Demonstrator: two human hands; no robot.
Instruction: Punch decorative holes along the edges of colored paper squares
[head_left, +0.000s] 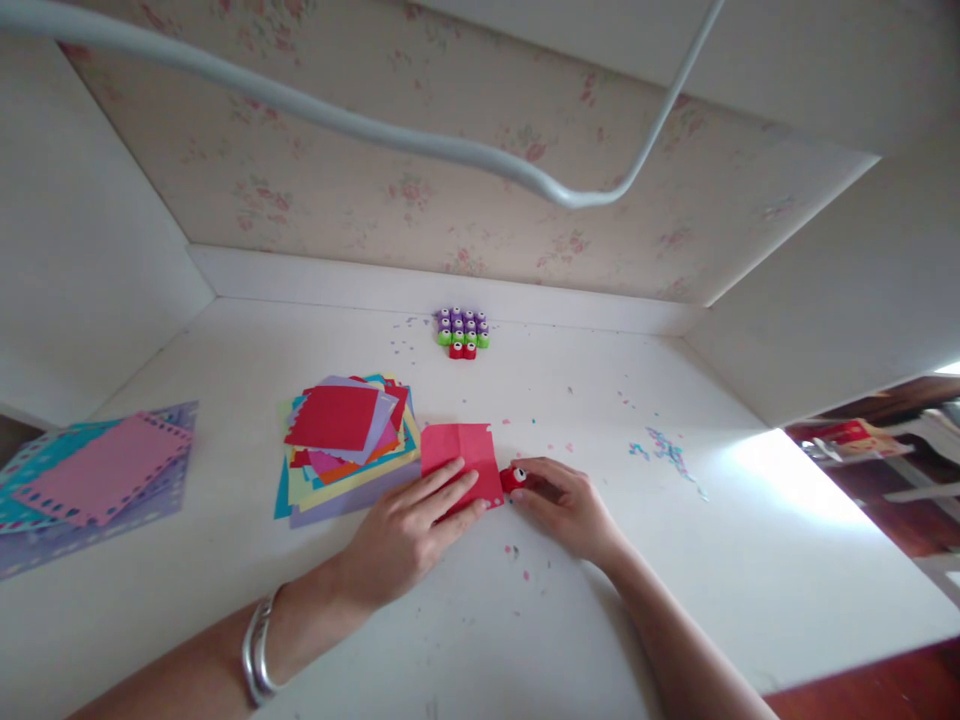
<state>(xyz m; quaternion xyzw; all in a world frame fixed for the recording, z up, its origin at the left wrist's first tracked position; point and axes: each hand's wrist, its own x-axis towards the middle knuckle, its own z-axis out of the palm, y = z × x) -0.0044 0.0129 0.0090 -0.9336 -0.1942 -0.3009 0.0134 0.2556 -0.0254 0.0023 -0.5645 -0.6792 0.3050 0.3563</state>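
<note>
Paper (pixel 457 445), bright red and roughly square, lies on the white desk (pixel 450 640) in front of the person, with small notches near the corners of its right edge and a faint crease in its upper part. The left hand (pixel 412 530) rests palm down over its lower left part, fingers extended and slightly apart, pressing on it rather than gripping anything. A silver bracelet (pixel 259 655) circles the left wrist. The right hand (pixel 570 505) pinches a small red punch (pixel 514 479) between thumb and fingers, clamped on its sides, right at the right edge of the red sheet. Just left of that sheet sits an uneven stack of coloured sheets (pixel 337 415), a darker red one on top, with lilac, yellow, blue and orange ones jutting out beneath. Farther left, a pink sheet (pixel 112 470) with holes along its borders overlaps turquoise and purple sheets (pixel 176 480). Toward the back of the desk, a cluster of small punches (pixel 463 335) stands in close rows, purple behind, green next, two red in front. Tiny paper bits (pixel 667 450) form a loose patch to the right, and others are scattered around the hands and beside the cluster. Floral wallpaper (pixel 405 210) covers the wall behind, and a pale curved cable (pixel 480 150) crosses the upper view.
</note>
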